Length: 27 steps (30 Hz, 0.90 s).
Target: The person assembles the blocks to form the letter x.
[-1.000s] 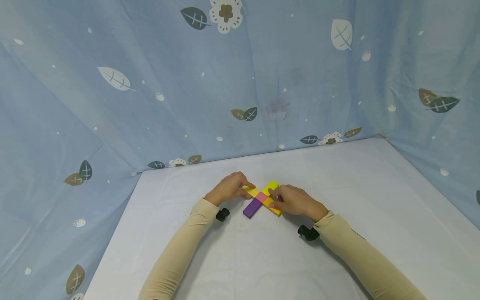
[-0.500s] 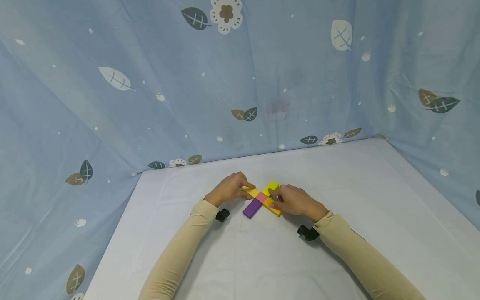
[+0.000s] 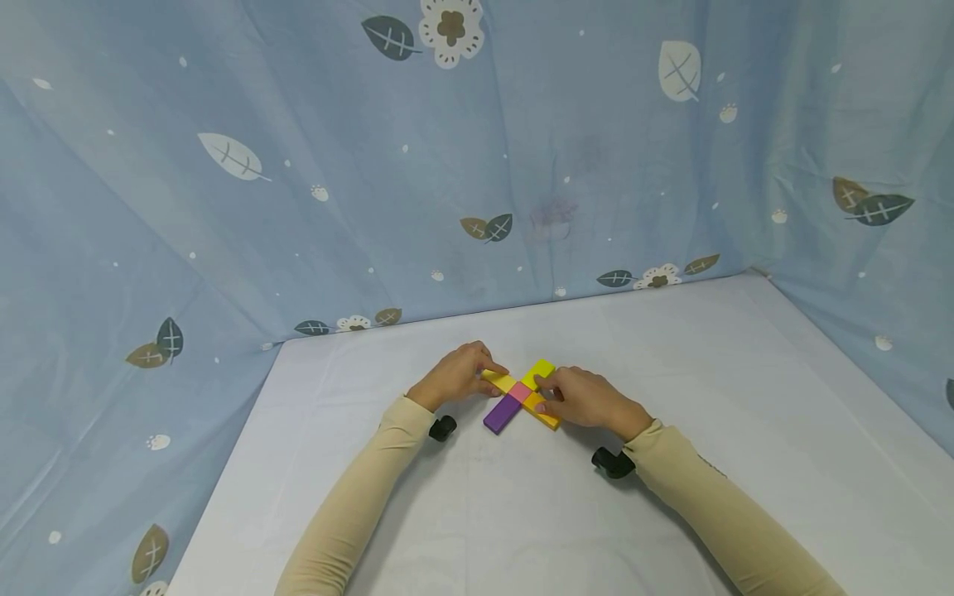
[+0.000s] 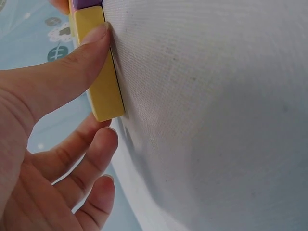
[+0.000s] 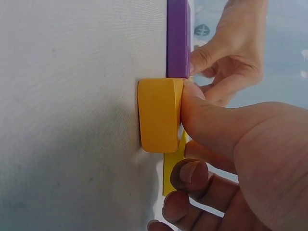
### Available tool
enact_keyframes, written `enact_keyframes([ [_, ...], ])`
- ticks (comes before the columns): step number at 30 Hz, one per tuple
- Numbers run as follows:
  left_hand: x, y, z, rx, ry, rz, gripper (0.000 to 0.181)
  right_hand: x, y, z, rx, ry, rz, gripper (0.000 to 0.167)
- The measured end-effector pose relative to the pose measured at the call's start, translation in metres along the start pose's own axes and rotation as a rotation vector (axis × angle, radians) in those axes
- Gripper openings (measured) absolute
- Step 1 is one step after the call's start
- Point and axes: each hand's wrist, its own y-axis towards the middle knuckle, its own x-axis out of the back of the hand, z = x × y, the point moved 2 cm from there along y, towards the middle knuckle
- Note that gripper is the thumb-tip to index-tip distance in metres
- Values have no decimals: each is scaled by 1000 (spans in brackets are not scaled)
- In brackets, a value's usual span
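Five flat blocks form a cross on the white cloth: a pink block (image 3: 520, 392) in the middle, a pale yellow block (image 3: 499, 380) far left, a lime-yellow block (image 3: 540, 371) far right, a purple block (image 3: 503, 415) near left and an orange-yellow block (image 3: 546, 415) near right. My left hand (image 3: 456, 374) pinches the pale yellow block (image 4: 107, 94), thumb along its near side. With the thumb on the orange-yellow block (image 5: 158, 115) and the index finger behind it, my right hand (image 3: 591, 401) grips that piece. Its index fingertip is beside the lime-yellow block, partly hidden.
A white cloth (image 3: 477, 513) covers the table. Behind it and at both sides hangs a blue leaf-patterned curtain (image 3: 417, 232). Black wrist cameras, one near the left wrist (image 3: 443, 428) and one near the right wrist (image 3: 613, 463), sit low over the cloth.
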Motion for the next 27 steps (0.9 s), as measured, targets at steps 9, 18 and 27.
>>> enact_keyframes([
  [9, 2, 0, -3, -23, 49, -6, 34, 0, 2, -1, -6, -9, -1, 57],
  [18, 4, -2, -4, -13, 56, -9, 35, 1, 4, 3, 5, 1, 3, 57],
  [27, 2, -1, -5, 14, 95, 23, 47, 2, 5, 1, -3, 25, 25, 58],
])
